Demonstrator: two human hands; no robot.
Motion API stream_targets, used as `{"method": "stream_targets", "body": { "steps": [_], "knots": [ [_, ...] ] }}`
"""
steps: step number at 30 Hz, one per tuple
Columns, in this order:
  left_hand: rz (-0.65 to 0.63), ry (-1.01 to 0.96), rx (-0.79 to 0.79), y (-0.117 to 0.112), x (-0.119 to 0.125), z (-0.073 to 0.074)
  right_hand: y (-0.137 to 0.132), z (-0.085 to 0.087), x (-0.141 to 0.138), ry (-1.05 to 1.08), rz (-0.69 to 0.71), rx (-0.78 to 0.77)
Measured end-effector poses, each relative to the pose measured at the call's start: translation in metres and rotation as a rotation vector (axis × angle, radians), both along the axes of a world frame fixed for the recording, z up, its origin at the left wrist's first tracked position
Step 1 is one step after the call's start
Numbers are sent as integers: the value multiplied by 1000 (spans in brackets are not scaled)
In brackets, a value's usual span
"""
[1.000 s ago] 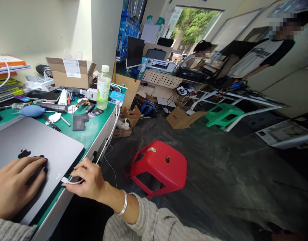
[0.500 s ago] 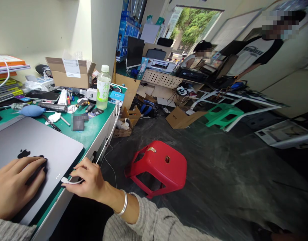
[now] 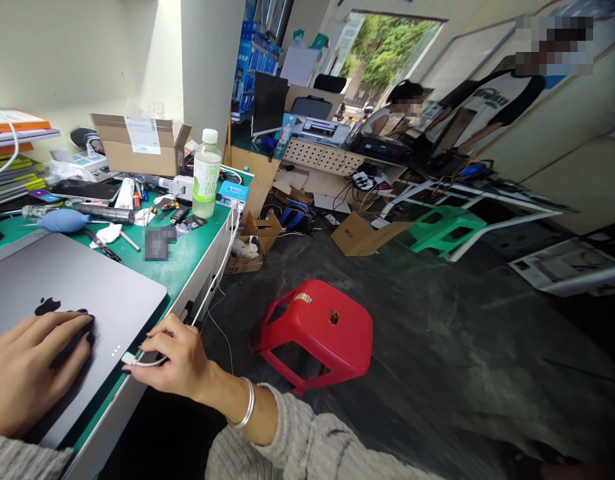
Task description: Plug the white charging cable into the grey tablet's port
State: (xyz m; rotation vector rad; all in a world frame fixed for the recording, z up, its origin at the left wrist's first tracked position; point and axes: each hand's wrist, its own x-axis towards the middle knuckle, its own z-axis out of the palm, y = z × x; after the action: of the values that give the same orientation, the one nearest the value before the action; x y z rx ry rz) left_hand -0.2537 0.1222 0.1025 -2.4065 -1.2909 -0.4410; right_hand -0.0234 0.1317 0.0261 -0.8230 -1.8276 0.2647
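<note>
A closed grey laptop (image 3: 82, 287) lies on the green work mat (image 3: 187, 257) at the lower left. My left hand (image 3: 30, 370) rests flat on its lid, fingers stretched out. My right hand (image 3: 175, 360) is at the laptop's right edge, fingers pinched on the plug end of a white cable (image 3: 135, 361) that sits against the laptop's side. The cable runs up along the bench edge toward the back.
The bench holds a green drink bottle (image 3: 206, 175), a cardboard box (image 3: 140, 143), a blue air blower (image 3: 65, 221), tools and stacked books. A red stool (image 3: 320, 330) stands on the floor by the bench, a green stool (image 3: 445, 228) farther off. Two people are at the far desks.
My hands and the laptop have not moved. The standing person at the far right has shifted slightly to the left.
</note>
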Motion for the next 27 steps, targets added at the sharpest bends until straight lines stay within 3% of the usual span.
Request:
{"method": "stream_targets", "body": {
  "steps": [16,27],
  "knots": [
    [-30,10,3,3,-2,-1,0,3,0,33,-8,20],
    [41,-27,-48,-2,4,1,1,7,0,130,-22,113]
  ]
}}
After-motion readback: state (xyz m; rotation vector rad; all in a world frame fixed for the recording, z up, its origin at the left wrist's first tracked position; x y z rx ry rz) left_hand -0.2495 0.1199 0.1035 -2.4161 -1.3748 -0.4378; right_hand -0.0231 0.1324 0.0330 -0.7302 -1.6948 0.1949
